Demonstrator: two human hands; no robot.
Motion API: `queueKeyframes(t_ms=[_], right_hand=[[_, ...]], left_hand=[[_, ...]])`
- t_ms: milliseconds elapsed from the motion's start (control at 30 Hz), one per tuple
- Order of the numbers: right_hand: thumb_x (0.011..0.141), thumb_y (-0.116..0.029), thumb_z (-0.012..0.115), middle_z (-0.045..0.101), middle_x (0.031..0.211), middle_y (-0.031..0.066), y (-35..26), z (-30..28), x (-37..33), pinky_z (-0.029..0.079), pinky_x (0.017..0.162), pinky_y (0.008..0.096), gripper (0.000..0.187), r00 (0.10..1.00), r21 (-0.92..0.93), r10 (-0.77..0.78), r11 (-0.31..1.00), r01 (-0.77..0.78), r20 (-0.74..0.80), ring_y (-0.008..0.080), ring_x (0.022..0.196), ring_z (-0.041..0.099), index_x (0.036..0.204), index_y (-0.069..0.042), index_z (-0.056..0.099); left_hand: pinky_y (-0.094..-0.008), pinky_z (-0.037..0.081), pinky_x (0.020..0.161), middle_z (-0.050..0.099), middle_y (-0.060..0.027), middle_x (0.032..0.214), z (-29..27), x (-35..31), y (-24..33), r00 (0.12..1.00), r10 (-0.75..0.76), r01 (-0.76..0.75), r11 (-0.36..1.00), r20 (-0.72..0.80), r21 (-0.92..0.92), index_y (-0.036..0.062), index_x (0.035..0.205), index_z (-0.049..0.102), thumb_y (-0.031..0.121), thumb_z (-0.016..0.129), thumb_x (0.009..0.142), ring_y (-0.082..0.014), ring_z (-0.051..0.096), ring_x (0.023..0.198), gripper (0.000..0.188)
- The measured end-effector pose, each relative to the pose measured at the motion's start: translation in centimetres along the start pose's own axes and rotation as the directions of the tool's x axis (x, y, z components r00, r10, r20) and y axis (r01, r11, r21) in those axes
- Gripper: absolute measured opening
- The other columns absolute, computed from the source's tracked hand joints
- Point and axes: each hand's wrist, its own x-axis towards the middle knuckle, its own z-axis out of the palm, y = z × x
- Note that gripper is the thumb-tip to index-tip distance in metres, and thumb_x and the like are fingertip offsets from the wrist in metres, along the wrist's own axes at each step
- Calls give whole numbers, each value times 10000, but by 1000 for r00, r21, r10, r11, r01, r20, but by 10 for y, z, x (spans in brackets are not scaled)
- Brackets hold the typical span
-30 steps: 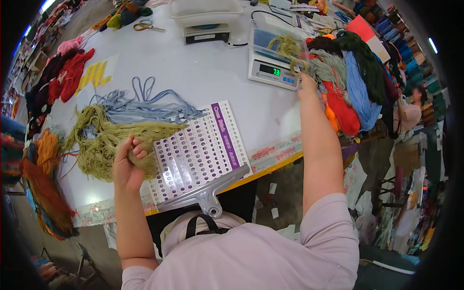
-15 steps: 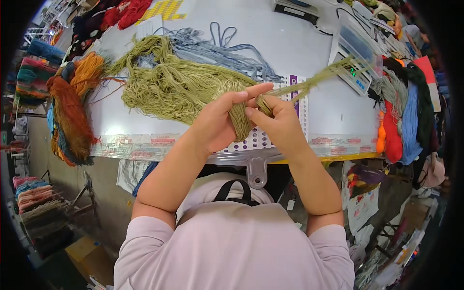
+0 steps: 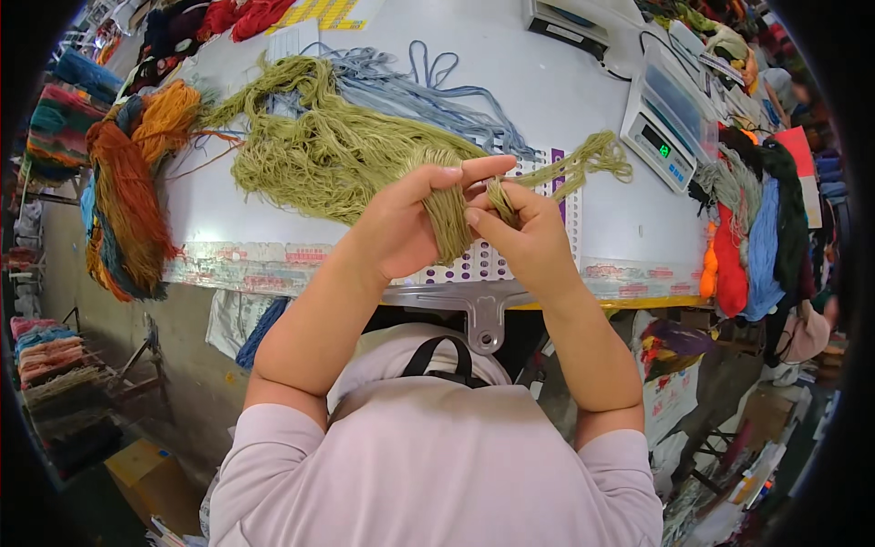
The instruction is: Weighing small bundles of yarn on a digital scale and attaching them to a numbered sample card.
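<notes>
Olive-green yarn (image 3: 301, 164) lies in a loose heap on the table, with one thick length running to my hands. My left hand (image 3: 396, 223) holds a gathered bundle of yarn (image 3: 448, 223), the strands draped over its fingers and hanging across the palm. Close against it, my right hand (image 3: 529, 232) pinches a small folded loop of the same yarn (image 3: 499, 201) between thumb and fingers. Beyond the right hand, loose yarn ends (image 3: 597, 159) trail out and curl on the tabletop. Under both hands is a white card with purple dots and holes (image 3: 572, 214).
Pale blue yarn (image 3: 383, 77) lies behind the heap. A digital scale (image 3: 661, 141) sits at right, another (image 3: 565, 32) at the back. Orange and rust skeins (image 3: 128, 182) hang off the left edge; red, blue and dark skeins (image 3: 766, 237) hang at right. A grey clamp-like plate (image 3: 483, 314) juts from the front edge.
The loose yarn ends, stretched out toward the scale before, have dropped and now curl on the table. Both hands keep nearly the same place and grip. The view has shifted slightly.
</notes>
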Motion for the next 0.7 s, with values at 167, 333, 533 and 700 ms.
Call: queueKeyframes(t_ms=[167,333,533,700], right_hand=[[818,-51,658,574,670,-14,-3,-2,-3,373,548,202,72,1000,23,-17,1000,17,-8,49,601,487,845,16,653],[843,-40,619,645,765,65,-12,-1,-6,467,642,227,84,990,225,132,964,-138,37,102,664,577,892,19,654],[835,-73,604,608,692,56,-4,-24,-5,510,692,281,73,997,349,77,934,-76,12,126,621,568,839,-1,592],[727,-201,695,548,625,7,-33,-206,-53,437,543,248,197,976,-238,156,964,-117,152,89,542,494,756,-33,596]], left_hand=[[-331,419,946,548,-125,1191,0,-5,6,997,43,-42,999,-63,6,-50,1370,364,245,377,893,-209,543,1059,561],[-263,432,813,506,-2,898,8,-13,10,970,202,-127,899,-139,420,-14,1362,411,55,536,833,-105,526,863,548],[-224,429,642,487,21,703,3,-10,11,971,164,-45,843,-176,536,-29,1304,476,73,580,844,-68,489,641,482],[-219,218,338,355,71,474,-77,-57,78,976,173,-102,902,-135,419,-25,1026,611,105,565,879,-52,271,361,202]])
